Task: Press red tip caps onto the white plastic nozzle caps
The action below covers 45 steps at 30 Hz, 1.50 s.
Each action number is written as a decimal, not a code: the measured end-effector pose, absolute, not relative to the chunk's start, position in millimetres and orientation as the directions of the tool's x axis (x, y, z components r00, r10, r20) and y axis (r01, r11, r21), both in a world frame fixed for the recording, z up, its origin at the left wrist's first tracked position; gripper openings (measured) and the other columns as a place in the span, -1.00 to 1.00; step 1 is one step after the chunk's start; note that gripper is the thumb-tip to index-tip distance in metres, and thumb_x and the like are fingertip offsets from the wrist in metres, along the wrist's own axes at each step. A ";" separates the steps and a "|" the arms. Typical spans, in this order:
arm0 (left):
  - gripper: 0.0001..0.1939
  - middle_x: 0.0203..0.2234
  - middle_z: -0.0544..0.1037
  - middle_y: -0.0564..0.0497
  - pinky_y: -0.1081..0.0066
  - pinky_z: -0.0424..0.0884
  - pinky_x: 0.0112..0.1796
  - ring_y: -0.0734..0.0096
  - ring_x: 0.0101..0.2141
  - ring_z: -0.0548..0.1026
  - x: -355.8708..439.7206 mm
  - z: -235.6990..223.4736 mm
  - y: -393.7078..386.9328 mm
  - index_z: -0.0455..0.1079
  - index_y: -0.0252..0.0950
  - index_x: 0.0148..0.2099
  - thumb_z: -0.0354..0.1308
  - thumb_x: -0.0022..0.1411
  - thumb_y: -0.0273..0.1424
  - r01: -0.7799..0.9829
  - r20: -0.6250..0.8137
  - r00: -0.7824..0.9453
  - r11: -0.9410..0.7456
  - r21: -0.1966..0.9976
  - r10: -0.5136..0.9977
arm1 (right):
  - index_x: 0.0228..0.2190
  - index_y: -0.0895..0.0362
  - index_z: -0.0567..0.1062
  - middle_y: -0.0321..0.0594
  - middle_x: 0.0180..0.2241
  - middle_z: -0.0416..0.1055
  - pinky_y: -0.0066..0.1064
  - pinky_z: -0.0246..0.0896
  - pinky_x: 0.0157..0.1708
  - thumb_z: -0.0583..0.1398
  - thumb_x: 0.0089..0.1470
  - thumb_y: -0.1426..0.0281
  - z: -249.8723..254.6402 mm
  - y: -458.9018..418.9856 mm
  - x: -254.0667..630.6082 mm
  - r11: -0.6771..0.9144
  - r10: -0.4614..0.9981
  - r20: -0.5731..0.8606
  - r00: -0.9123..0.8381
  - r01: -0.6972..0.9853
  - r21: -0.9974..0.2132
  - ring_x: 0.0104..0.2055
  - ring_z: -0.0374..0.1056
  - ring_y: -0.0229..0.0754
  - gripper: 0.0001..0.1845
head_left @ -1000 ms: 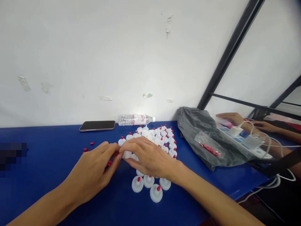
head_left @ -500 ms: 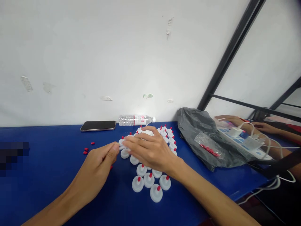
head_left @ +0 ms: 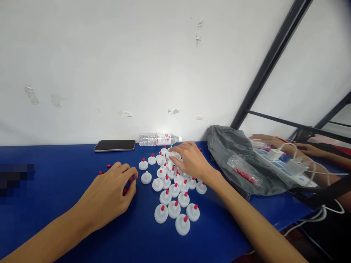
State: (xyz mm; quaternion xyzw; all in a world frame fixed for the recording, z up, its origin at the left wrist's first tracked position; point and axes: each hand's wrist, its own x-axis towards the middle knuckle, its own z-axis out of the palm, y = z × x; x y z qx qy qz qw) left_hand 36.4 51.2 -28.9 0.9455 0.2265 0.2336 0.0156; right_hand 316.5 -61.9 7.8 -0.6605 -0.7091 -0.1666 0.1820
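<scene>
My left hand (head_left: 113, 190) rests low over the blue table with curled fingers. Its thumb and index finger close around a small red cap (head_left: 132, 180), partly hidden by the fingers. Another red piece (head_left: 125, 191) shows in the gap beneath the palm. Over the back of a cluster of round white nozzle lids, my right hand (head_left: 189, 159) has its thumb and fingers about a white lid (head_left: 175, 156), half covered by the hand. Most lids, such as the nearest one (head_left: 182, 224), wear red tips. A bare-tipped lid (head_left: 146, 178) stands just right of my left hand.
Loose red caps (head_left: 108, 166) lie beyond my left hand. A phone (head_left: 114, 145) and a lying plastic bottle (head_left: 159, 139) are by the wall. At right are a grey bag (head_left: 225, 146), a packet of red caps (head_left: 244, 173), a power strip (head_left: 285, 166) and another person's arm (head_left: 323, 148).
My hands have moved apart. The left has come down onto the red caps on the table; the right has shifted back and right to the lid pile, uncovering the middle lids.
</scene>
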 end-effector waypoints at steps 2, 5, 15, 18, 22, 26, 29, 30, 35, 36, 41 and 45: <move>-0.66 -0.19 0.65 -0.07 0.24 0.42 -0.39 0.05 -0.15 0.57 36.7 -30.6 52.2 0.49 -0.15 -0.07 -0.11 0.51 -0.22 0.430 0.452 0.774 -0.893 0.137 0.442 | 0.04 0.12 0.62 -0.09 -0.01 0.70 -0.03 0.22 0.19 0.24 0.45 0.34 7.7 -62.3 315.5 0.069 0.886 0.460 -0.056 0.998 -0.011 0.06 0.58 0.07 -0.77; -0.55 0.16 0.61 -0.14 0.06 0.59 -0.10 -0.08 0.16 0.52 36.6 -34.2 56.1 0.41 -0.17 0.31 -0.06 0.53 -0.18 0.371 0.487 0.790 -0.923 0.105 0.373 | 0.10 0.11 0.60 -0.09 0.05 0.68 -0.02 0.22 0.21 0.20 0.50 0.28 6.9 -62.5 314.8 0.078 0.893 0.445 -0.061 0.997 -0.019 0.12 0.56 0.08 -0.71; -0.27 0.57 0.15 0.10 -0.10 0.23 0.43 0.05 0.53 0.10 30.4 -46.5 64.8 -0.08 0.00 0.63 -0.17 0.51 -0.48 0.220 0.420 0.878 -0.973 0.074 0.230 | 0.06 0.05 0.64 -0.15 0.10 0.65 -0.08 0.22 0.21 0.10 0.56 0.25 4.8 -61.9 307.9 0.177 0.892 0.427 -0.146 0.984 -0.034 0.16 0.52 0.02 -0.67; -0.40 0.49 0.32 0.07 0.02 0.27 0.41 0.12 0.46 0.27 31.8 -43.7 66.9 0.17 -0.03 0.53 -0.17 0.54 -0.43 0.232 0.433 0.863 -0.966 0.115 0.259 | 0.14 0.04 0.60 -0.13 0.17 0.61 -0.05 0.19 0.25 0.07 0.58 0.20 5.0 -63.0 306.6 0.186 0.883 0.444 -0.150 0.982 -0.040 0.24 0.47 0.04 -0.62; -0.44 0.28 0.54 -0.02 0.13 0.47 0.20 0.17 0.19 0.57 36.8 -38.4 70.9 0.37 -0.06 0.38 -0.23 0.54 -0.48 0.242 0.420 0.863 -0.960 0.142 0.279 | 0.11 0.05 0.62 -0.12 0.15 0.61 -0.07 0.19 0.24 0.03 0.59 0.22 5.7 -64.4 305.5 0.203 0.873 0.460 -0.163 0.978 -0.038 0.22 0.46 0.03 -0.59; -0.52 0.12 0.62 -0.11 0.18 0.53 0.03 0.13 0.02 0.63 42.3 -39.1 76.3 0.45 -0.13 0.35 -0.18 0.62 -0.30 0.266 0.509 0.806 -0.953 0.146 0.302 | 0.03 0.07 0.65 -0.11 0.10 0.62 -0.07 0.20 0.21 0.03 0.59 0.23 5.4 -64.7 304.9 0.223 0.862 0.472 -0.184 0.975 -0.028 0.16 0.48 0.02 -0.59; -0.49 0.06 0.67 -0.17 0.07 0.51 0.03 0.01 0.04 0.63 43.6 -39.4 80.3 0.56 -0.20 0.24 -0.17 0.63 -0.19 0.280 0.538 0.788 -0.952 0.123 0.301 | 0.01 0.07 0.65 -0.12 0.09 0.63 -0.07 0.21 0.20 0.04 0.59 0.24 4.7 -64.5 305.0 0.237 0.854 0.482 -0.197 0.971 -0.023 0.14 0.49 0.01 -0.60; -0.49 0.02 0.70 -0.17 0.06 0.51 0.00 -0.01 0.01 0.64 43.3 -38.3 81.1 0.59 -0.21 0.19 -0.16 0.62 -0.18 0.285 0.522 0.796 -0.951 0.122 0.306 | 0.01 0.08 0.65 -0.12 0.08 0.63 -0.07 0.21 0.19 0.04 0.58 0.24 4.9 -64.5 304.9 0.242 0.850 0.487 -0.201 0.970 -0.022 0.13 0.49 0.01 -0.61; -0.58 -0.15 0.76 -0.08 0.10 0.50 -0.05 0.06 -0.12 0.68 40.3 -24.0 74.5 0.66 -0.17 -0.03 0.00 0.58 -0.13 0.277 0.554 0.759 -0.940 0.200 0.342 | 0.07 0.09 0.60 -0.14 0.08 0.64 -0.08 0.18 0.24 0.05 0.58 0.25 11.1 -68.7 297.0 0.273 0.833 0.507 -0.222 0.962 -0.026 0.14 0.49 -0.02 -0.65; -0.61 -0.15 0.77 -0.05 0.12 0.51 -0.04 0.07 -0.12 0.68 39.9 -20.4 70.5 0.66 -0.16 -0.04 0.04 0.57 -0.12 0.266 0.589 0.728 -0.937 0.226 0.349 | 0.13 0.09 0.57 -0.14 0.10 0.63 -0.08 0.15 0.27 0.08 0.57 0.23 12.7 -70.3 293.2 0.289 0.826 0.514 -0.231 0.957 -0.034 0.15 0.49 -0.03 -0.65; -0.78 -0.16 0.77 0.08 0.29 0.55 -0.09 0.23 -0.13 0.68 41.0 -8.0 46.4 0.62 -0.10 -0.01 0.21 0.52 -0.15 0.105 0.694 0.638 -0.931 0.350 0.333 | 0.32 0.11 0.39 -0.10 0.14 0.61 -0.04 0.00 0.44 0.21 0.45 -0.02 12.4 -75.9 268.9 0.444 0.748 0.572 -0.337 0.894 -0.053 0.19 0.50 -0.05 -0.36; -0.88 -0.19 0.73 0.09 0.33 0.48 -0.10 0.34 -0.19 0.65 42.8 -8.5 40.5 0.54 -0.14 -0.01 0.17 0.57 -0.33 0.025 0.757 0.624 -0.973 0.230 0.195 | 0.09 0.14 0.57 -0.16 -0.09 0.71 -0.16 0.20 0.28 0.18 0.51 0.10 6.5 -75.0 258.1 0.497 0.644 0.664 -0.380 0.867 0.015 -0.03 0.60 -0.13 -0.59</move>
